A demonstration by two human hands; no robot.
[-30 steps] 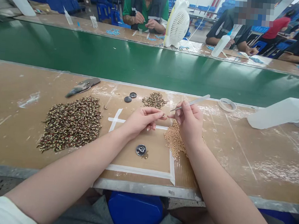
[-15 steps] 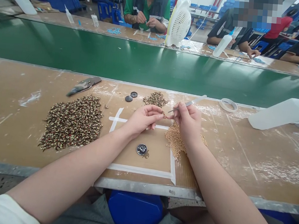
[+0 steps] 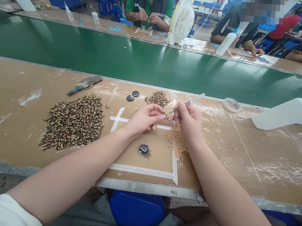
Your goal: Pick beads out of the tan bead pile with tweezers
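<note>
My left hand [image 3: 145, 119] pinches a tiny brown piece [image 3: 166, 115] between thumb and forefinger; its exact kind is too small to make out. A pair of tweezers [image 3: 196, 99] is in my right hand [image 3: 190, 120], tips pointing left, right by that piece. Under my right hand lies a heap of small beige beads [image 3: 177, 139]. Beyond my fingers is a little pile of brown-and-gold pieces [image 3: 157, 99]. Nearer me, inside a white tape frame [image 3: 141, 170], sits a small round black dish [image 3: 143, 149] with something shiny in it.
At left spreads a large heap of dark curved pieces [image 3: 73, 122], with a camouflage-patterned pouch [image 3: 85, 85] behind. Two black discs [image 3: 130, 98], a tape roll [image 3: 231, 104] and a white bottle [image 3: 284, 113] lie around. A green belt [image 3: 105, 53] separates me from co-workers and a fan [image 3: 181, 19].
My right hand and the tweezers have shifted slightly left, the tips coming closer to the piece. My left hand keeps its pinch almost unmoved.
</note>
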